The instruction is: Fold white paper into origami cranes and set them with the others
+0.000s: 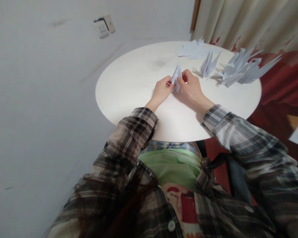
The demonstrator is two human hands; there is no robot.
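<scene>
A small folded white paper figure (176, 74) stands point-up near the middle of the round white table (129, 86). My left hand (161, 91) pinches its left side with thumb and fingers closed. My right hand (192, 87) pinches its right side, fingers curled round the paper. Both hands rest low on the tabletop, plaid sleeves reaching back to me.
Several finished folded paper figures (240, 69) lie at the table's right rim, one more folded piece (208, 64) stands just beyond my right hand, and flat paper sheets (192, 49) lie at the far edge. A wall socket (103, 25) is on the left wall; curtain and red cloth to the right.
</scene>
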